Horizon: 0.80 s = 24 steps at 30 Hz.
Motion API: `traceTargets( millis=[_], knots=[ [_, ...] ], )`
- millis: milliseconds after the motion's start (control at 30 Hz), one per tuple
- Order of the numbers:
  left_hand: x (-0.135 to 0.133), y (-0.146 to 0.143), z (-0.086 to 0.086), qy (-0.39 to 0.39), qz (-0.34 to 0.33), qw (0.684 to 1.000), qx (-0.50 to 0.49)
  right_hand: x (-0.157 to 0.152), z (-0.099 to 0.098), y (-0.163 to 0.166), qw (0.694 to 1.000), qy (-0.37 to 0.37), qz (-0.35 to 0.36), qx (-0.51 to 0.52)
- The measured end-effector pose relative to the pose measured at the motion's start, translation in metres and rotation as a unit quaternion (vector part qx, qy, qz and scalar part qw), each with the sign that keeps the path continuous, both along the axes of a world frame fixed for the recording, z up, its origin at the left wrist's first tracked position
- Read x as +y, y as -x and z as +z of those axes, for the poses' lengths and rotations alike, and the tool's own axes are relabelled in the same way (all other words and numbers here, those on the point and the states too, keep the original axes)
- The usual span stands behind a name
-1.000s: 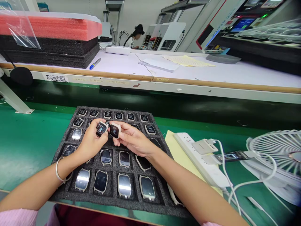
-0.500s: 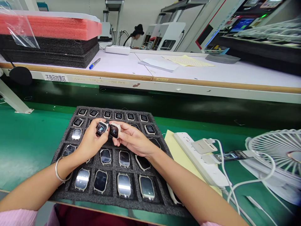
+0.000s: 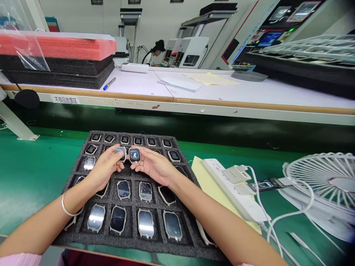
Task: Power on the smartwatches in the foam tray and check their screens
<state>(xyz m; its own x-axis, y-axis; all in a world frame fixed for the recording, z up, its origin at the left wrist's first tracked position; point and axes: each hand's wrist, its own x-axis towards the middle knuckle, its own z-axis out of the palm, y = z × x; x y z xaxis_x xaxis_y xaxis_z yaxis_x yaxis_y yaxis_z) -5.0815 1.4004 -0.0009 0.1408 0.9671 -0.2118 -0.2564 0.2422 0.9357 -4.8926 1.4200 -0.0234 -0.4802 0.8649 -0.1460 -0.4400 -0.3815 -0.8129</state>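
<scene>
A black foam tray (image 3: 130,236) lies on the green mat in front of me, its pockets filled with several watch bodies. Over the tray's far half, my left hand (image 3: 104,170) pinches one watch body (image 3: 120,152) with a lit screen. Right beside it, my right hand (image 3: 154,167) grips a second watch body (image 3: 134,155), screen up and lit. The two watches are almost touching. A silver bangle (image 3: 68,207) circles my left wrist.
A white power strip (image 3: 230,188) with plugs and cables lies right of the tray on yellow paper (image 3: 202,173). A white fan (image 3: 324,184) stands at the far right. A raised white shelf (image 3: 194,88) behind carries stacked black and pink foam (image 3: 61,59), a pen and papers. A person sits far back.
Both hands have lowered the two watches a little toward the tray and tipped them flatter. My head has tilted up slightly, so the scene sits lower in view.
</scene>
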Motion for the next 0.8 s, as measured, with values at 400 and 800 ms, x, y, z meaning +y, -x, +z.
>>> traceTargets(
  millis=[400, 800],
  knots=[
    [-0.001, 0.004, -0.001, -0.083, -0.016, 0.996, -0.012, -0.006, 0.009, -0.002, 0.994, -0.099, -0.042, -0.026],
    [-0.002, 0.002, -0.001, -0.106, -0.017, 0.993, 0.038, -0.010, 0.007, 0.001, 0.984, -0.156, -0.036, -0.082]
  ],
)
